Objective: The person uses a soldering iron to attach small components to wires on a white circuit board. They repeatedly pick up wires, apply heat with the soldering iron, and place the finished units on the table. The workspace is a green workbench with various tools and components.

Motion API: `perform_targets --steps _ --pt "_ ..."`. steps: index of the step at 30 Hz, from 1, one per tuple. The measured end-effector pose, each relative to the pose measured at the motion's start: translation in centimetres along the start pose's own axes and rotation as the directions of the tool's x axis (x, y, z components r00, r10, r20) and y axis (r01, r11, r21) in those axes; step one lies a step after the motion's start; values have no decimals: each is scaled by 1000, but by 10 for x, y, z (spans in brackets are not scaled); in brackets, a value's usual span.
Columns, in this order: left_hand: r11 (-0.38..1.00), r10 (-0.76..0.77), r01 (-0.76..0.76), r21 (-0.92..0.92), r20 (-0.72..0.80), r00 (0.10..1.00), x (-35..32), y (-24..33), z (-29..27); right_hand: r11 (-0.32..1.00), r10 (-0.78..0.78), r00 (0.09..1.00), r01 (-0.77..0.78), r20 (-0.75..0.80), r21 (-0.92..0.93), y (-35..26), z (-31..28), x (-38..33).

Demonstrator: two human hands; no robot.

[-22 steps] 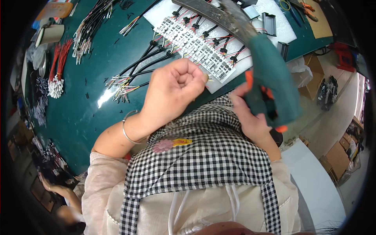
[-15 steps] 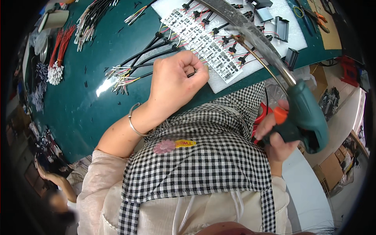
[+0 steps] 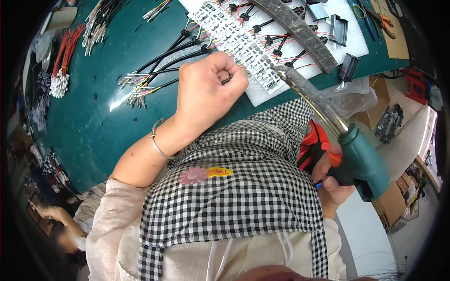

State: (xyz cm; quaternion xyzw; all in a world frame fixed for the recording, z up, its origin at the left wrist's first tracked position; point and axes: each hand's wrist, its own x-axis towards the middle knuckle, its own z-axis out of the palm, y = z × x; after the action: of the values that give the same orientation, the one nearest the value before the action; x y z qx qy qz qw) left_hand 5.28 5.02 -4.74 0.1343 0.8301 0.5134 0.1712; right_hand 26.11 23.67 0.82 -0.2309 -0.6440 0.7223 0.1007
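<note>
A teal soldering gun [image 3: 358, 161] is gripped by the closed right hand [image 3: 332, 180], low at the right, off the table edge. The left hand [image 3: 208, 89] is clenched into a fist on the green table [image 3: 89, 122], pinching a black wire [image 3: 226, 80] beside the white foam pad [image 3: 262, 91].

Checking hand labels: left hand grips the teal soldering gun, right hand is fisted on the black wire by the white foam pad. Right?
Sides are swapped. In the head view the right hand grips the teal soldering gun, off the bench edge, and the left hand is fisted on the black wire by the white foam pad.
</note>
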Motion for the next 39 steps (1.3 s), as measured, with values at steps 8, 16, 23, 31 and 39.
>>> perform_targets --steps 8,16,23,31,39 --pt "998 60 -61 20 27 998 -1 -2 -1 994 70 996 -73 -48 -81 13 6 -6" --pt "987 151 -150 57 -8 989 1 -4 0 966 65 997 -75 -46 -249 19 8 -11" --pt "981 174 -170 93 -36 984 1 -4 2 912 140 990 -117 30 -392 17 0 -12" --pt "967 238 -231 111 -54 970 1 -7 3 647 160 981 -22 108 -762 21 -18 -30" --pt "968 240 -234 90 -62 969 1 -8 4 908 195 981 -182 -5 -377 9 6 -25"
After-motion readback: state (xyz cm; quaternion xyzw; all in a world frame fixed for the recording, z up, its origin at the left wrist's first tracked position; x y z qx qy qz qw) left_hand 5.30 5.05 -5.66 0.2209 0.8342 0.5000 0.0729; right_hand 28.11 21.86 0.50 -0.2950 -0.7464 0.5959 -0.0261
